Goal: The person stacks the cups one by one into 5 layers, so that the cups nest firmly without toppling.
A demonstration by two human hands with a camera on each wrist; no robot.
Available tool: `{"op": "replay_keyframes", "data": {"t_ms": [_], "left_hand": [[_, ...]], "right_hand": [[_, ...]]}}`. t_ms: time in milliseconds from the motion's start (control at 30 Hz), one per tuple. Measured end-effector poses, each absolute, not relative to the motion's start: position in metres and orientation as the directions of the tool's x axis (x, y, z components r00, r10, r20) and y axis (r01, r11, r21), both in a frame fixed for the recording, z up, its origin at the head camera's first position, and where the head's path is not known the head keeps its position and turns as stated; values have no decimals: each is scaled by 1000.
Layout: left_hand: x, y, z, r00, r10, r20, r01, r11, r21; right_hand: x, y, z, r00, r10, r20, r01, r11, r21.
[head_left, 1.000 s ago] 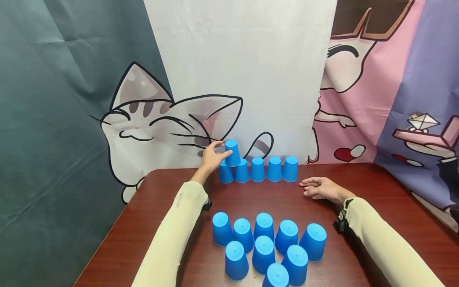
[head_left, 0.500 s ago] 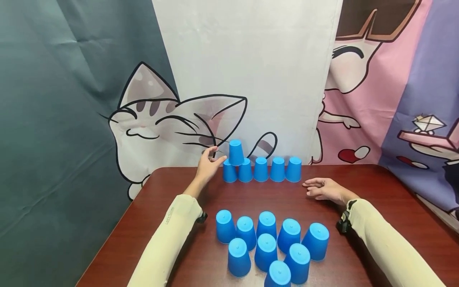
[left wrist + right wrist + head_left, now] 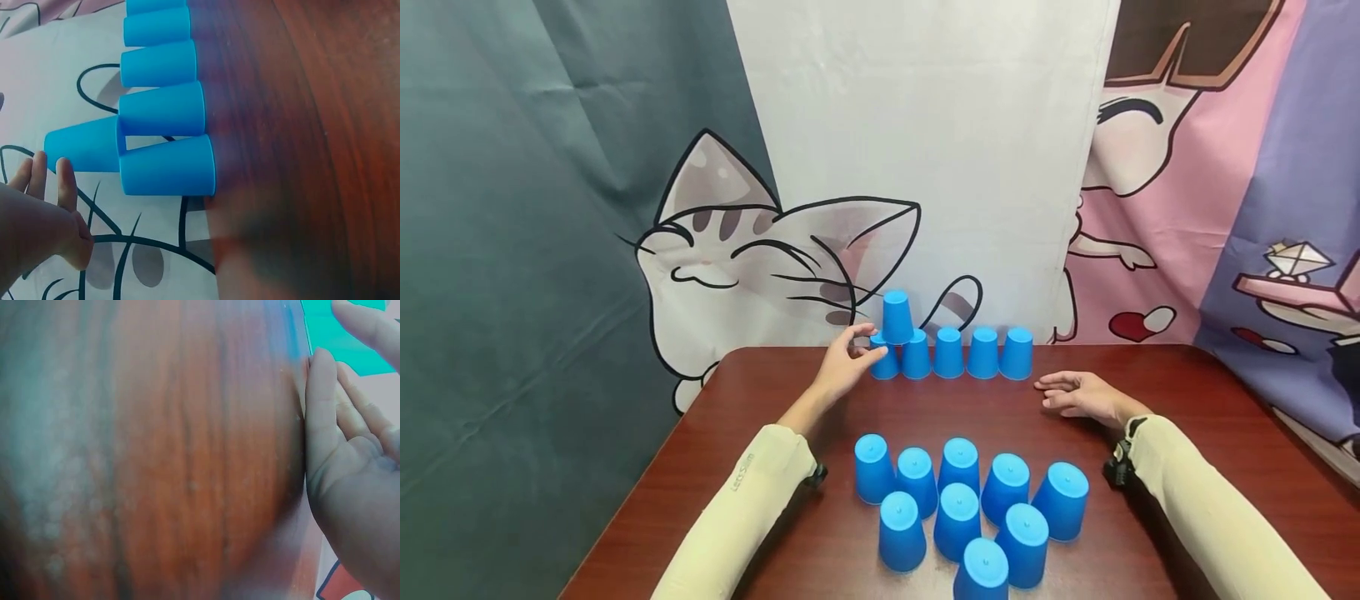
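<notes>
Several upside-down blue cups stand in a row at the table's far edge, among them the leftmost cup (image 3: 884, 363). An upper cup (image 3: 897, 317) sits across the two leftmost ones, bridging them. My left hand (image 3: 844, 367) is just left of these, thumb and fingers spread apart and not wrapped round any cup. In the left wrist view its fingertips overlap the closed end of the upper cup (image 3: 87, 145). My right hand (image 3: 1090, 398) rests on the table right of the row, fingers loosely extended, holding nothing. In the right wrist view its edge lies along the tabletop.
Nearer on the brown table (image 3: 715, 433), a loose cluster of several upside-down blue cups (image 3: 958, 523) stands between my two forearms. A cloth backdrop with a cartoon cat (image 3: 707, 250) hangs right behind the table's far edge.
My left hand has let go of the upper cup, which stays on the two below. The hand drew back left, then came lower beside the leftmost cup. The right hand stays put.
</notes>
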State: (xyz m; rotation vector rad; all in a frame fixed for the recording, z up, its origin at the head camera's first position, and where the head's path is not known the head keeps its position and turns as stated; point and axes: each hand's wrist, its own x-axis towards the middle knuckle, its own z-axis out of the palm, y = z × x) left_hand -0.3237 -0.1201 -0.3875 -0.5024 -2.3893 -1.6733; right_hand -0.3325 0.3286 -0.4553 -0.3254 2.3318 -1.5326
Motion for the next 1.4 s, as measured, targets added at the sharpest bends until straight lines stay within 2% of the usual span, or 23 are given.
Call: {"op": "replay_keyframes", "data": {"t_ms": [67,167,367,533,767,933,1067,1233,1400], "left_hand": [[-320,-123,-388,-924,216,316,372,312,874],[-315,-129,-388,-892,367,264,378,284,881],[-312,-147,-388,-725,667,169,390,196,900],[-307,-156,-398,-610,785,107,408,196,892],[-301,-160,-406,-538,843,16,400,239,885],[-296,-165,-410,-489,869,-78,368,287,885],[-297,-167,-412,-478,872,-111,360,309,881],[-296,-169,-408,-481,867,-133,353,330,876],[-295,-169,-410,-471,870,-144,353,336,873]], "right_hand": [[-333,328,-456,-917,-368,-154,-6,399,-917],[-333,327,-456,-917,-361,-173,14,402,-916],[-331,328,-447,-908,-370,-195,33,401,-915],[-321,330,-441,-898,-405,-173,-21,431,-902],[-293,317,-421,-866,-496,-66,-173,420,-891],[-276,310,-406,-785,-620,1,-290,366,-884],[-267,318,-403,-661,-750,-5,-310,279,-909],[-262,327,-408,-481,-872,-84,-184,194,-963],[-257,329,-412,-382,-905,-188,-83,236,-968]]}}
